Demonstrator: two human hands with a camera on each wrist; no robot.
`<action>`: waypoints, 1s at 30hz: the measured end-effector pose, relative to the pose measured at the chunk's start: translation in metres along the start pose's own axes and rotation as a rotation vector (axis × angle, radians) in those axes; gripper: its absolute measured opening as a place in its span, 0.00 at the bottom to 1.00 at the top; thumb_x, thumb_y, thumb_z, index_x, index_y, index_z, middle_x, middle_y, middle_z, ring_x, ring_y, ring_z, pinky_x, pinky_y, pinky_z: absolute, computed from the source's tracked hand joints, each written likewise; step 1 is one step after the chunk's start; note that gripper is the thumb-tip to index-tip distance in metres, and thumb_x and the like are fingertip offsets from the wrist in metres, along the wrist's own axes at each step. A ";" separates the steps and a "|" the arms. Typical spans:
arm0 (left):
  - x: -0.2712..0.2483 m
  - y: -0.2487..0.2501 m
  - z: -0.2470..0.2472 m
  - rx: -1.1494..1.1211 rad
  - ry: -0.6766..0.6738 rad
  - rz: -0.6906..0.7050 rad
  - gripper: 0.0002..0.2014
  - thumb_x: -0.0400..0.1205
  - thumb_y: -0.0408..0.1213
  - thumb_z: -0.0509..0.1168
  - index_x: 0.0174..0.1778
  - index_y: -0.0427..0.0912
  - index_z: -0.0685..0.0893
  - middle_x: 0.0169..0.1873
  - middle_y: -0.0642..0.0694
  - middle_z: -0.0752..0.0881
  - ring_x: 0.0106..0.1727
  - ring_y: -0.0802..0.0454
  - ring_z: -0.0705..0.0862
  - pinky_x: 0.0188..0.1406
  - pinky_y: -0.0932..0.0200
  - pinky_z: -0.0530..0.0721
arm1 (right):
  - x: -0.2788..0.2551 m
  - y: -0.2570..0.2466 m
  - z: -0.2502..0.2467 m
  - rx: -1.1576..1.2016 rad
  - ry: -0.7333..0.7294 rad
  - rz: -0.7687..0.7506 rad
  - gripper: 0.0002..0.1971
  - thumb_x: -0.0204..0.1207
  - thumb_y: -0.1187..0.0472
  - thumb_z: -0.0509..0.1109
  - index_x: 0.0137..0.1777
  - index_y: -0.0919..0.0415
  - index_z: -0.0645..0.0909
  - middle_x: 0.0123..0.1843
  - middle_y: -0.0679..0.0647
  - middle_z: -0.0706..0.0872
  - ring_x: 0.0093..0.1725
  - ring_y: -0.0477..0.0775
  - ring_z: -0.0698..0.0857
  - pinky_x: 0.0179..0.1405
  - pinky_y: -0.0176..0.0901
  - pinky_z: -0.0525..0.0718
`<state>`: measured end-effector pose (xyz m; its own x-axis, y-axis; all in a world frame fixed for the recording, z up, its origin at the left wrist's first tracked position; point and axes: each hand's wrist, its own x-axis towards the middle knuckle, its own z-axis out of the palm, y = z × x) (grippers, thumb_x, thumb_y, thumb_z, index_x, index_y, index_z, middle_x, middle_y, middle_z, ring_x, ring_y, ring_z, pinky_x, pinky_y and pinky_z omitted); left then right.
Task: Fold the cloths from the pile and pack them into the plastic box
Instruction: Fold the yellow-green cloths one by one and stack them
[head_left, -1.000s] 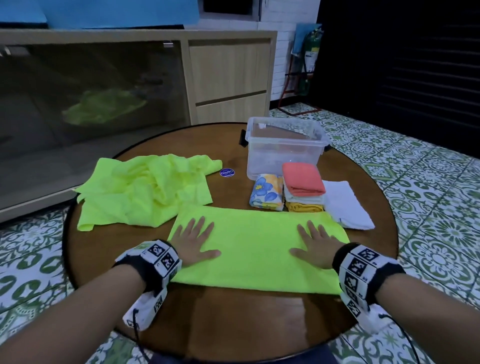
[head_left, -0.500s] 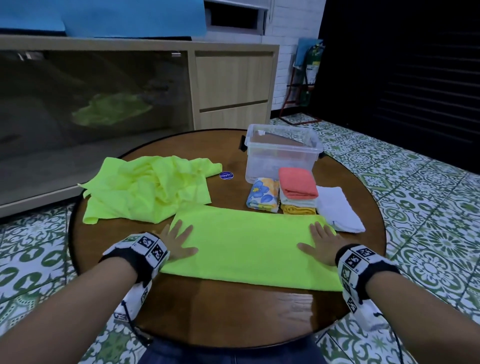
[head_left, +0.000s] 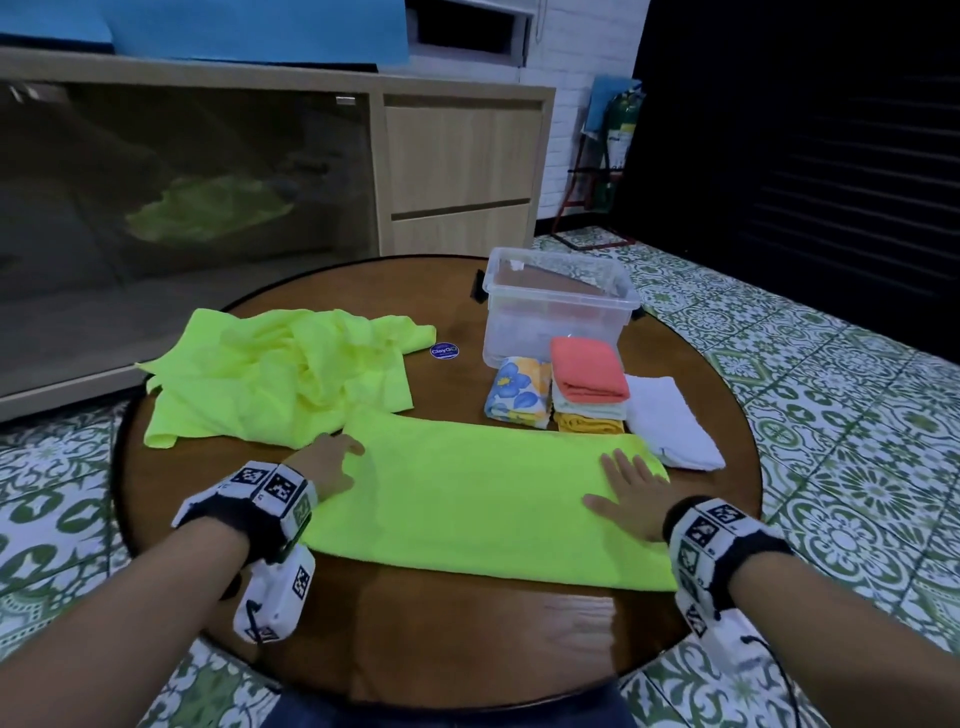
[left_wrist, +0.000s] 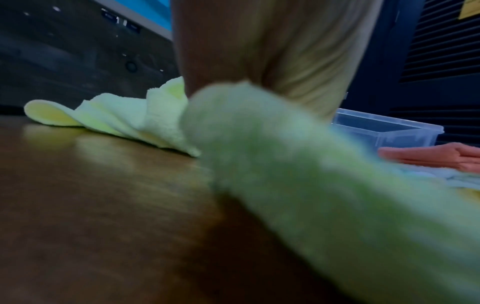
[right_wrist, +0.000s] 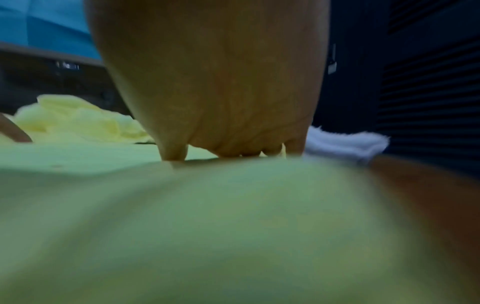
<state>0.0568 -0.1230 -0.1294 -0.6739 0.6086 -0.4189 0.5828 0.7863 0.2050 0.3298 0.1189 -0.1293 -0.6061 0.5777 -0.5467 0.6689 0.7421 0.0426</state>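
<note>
A bright green cloth (head_left: 483, 493), folded into a long strip, lies flat on the round wooden table (head_left: 467, 623) in front of me. My left hand (head_left: 332, 462) rests on its left end, fingers together and pointing right. My right hand (head_left: 631, 493) lies flat on its right end with fingers spread. In the right wrist view the palm (right_wrist: 221, 92) presses on the green cloth (right_wrist: 207, 226). A crumpled pile of green cloths (head_left: 280, 379) sits at the back left. The clear plastic box (head_left: 558, 312) stands at the back right.
Folded cloths sit between the box and the strip: a floral one (head_left: 517, 395), a coral one (head_left: 587, 376) on top of a small stack, and a white one (head_left: 670, 426). A blue sticker (head_left: 444, 351) is on the table. A wooden cabinet (head_left: 457, 166) stands behind.
Both hands have slid outward along the strip, the left to its left end and the right to its right end. The cloth lies smoother.
</note>
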 end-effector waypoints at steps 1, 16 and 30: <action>0.000 -0.002 0.000 0.008 0.001 0.001 0.27 0.83 0.34 0.62 0.78 0.44 0.62 0.76 0.38 0.62 0.70 0.42 0.75 0.63 0.55 0.75 | -0.001 0.005 -0.003 -0.005 -0.002 0.029 0.39 0.83 0.36 0.42 0.83 0.60 0.32 0.84 0.57 0.32 0.84 0.59 0.38 0.82 0.54 0.47; -0.014 -0.064 -0.016 0.085 0.051 -0.072 0.35 0.85 0.39 0.58 0.83 0.43 0.43 0.82 0.40 0.47 0.80 0.45 0.61 0.74 0.58 0.66 | 0.004 -0.036 -0.005 -0.058 0.008 -0.108 0.40 0.81 0.35 0.43 0.83 0.58 0.32 0.84 0.54 0.31 0.84 0.58 0.37 0.82 0.55 0.46; -0.015 -0.054 -0.014 0.024 0.185 0.010 0.31 0.83 0.41 0.63 0.81 0.45 0.59 0.79 0.43 0.57 0.75 0.46 0.70 0.70 0.57 0.71 | -0.002 -0.033 -0.021 0.198 0.252 0.114 0.29 0.83 0.57 0.61 0.78 0.68 0.54 0.71 0.62 0.75 0.67 0.61 0.79 0.57 0.47 0.78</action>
<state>0.0294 -0.1732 -0.1218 -0.7388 0.6270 -0.2471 0.5989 0.7790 0.1857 0.2997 0.1003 -0.1125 -0.5937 0.7371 -0.3228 0.7939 0.6021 -0.0853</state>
